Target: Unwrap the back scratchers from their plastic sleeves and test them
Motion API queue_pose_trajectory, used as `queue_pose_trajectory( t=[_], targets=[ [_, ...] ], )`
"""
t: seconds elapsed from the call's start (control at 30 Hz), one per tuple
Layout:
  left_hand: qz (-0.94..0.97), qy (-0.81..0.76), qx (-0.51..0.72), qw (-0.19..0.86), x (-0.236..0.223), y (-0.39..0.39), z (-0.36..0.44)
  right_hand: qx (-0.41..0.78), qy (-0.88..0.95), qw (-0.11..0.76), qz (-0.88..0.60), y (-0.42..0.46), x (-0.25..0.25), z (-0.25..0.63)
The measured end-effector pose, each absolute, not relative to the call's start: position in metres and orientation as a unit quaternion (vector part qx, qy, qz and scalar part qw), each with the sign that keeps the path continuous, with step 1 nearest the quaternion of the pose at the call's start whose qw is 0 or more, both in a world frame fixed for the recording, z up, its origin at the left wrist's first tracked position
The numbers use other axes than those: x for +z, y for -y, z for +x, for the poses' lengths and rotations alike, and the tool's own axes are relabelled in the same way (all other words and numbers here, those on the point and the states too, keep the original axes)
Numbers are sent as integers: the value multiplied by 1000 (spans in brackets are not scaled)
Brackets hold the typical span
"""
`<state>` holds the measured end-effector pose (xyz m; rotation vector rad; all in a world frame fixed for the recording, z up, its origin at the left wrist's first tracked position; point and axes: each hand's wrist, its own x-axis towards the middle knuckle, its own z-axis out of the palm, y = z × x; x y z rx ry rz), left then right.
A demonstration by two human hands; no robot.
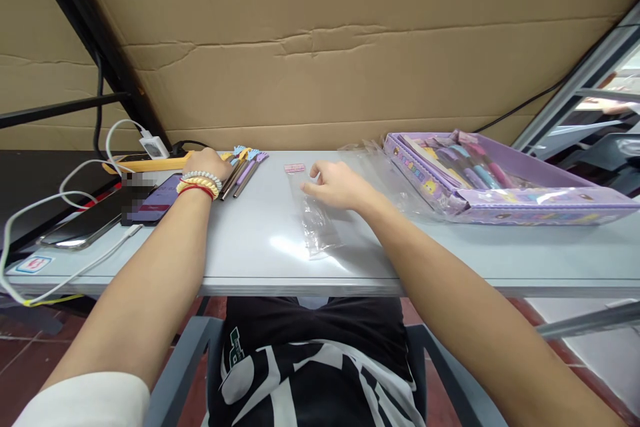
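My left hand (207, 162) rests at the far left of the desk, close beside a bunch of slim pens (245, 171) with brown and purple barrels and yellow, blue and purple hand-shaped tops. Its fingers are hidden behind the back of the hand, so any grip does not show. My right hand (336, 185) is over a small clear plastic sleeve (317, 230) with a pink printed header. Thumb and forefinger are apart, with nothing visible between them; the other fingers are curled under.
A purple box (545, 205) holding bagged pens (475, 163) stands at right, with loose clear plastic (387, 177) against it. Two phones (90, 220), white cables (95, 260) and a charger (154, 145) lie at left. Cardboard (320, 40) walls the back.
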<state>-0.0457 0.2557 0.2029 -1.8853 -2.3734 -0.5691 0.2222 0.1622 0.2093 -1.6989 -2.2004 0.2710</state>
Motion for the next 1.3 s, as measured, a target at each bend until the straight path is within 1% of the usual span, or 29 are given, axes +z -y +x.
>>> queue_pose_trajectory(
  t=[0.13,0.23,0.33,0.4,0.53,0.7,0.77,0.87,0.97,1.07,1.3],
  targets=[
    [-576,800,-158,46,211,-250,-40,104,750,110,-644,-160,213,219],
    [-579,799,-157,48,217,-244,-31,100,734,18,-671,-156,216,211],
    [-643,744,-173,57,217,-241,-15,99,727,-61,-676,-154,217,204],
    [-712,677,-182,42,211,-240,-2,107,725,-79,-675,-155,217,203],
    [-813,566,-139,2,194,-239,25,145,758,-72,-631,-155,218,206],
    [-864,499,-71,-16,183,-237,39,185,799,-113,-561,-152,223,212],
    [-871,488,-52,-33,184,-236,39,181,796,-90,-570,-153,222,214],
    [-879,469,-58,-65,188,-234,37,115,784,-4,-610,-157,219,219],
    [-888,430,-85,-137,192,-230,36,76,768,66,-632,-162,214,223],
    [-886,410,-97,-191,195,-227,37,75,777,96,-618,-169,207,226],
    [-901,361,-111,-216,200,-222,40,58,831,146,-533,-185,189,227]
  ],
)
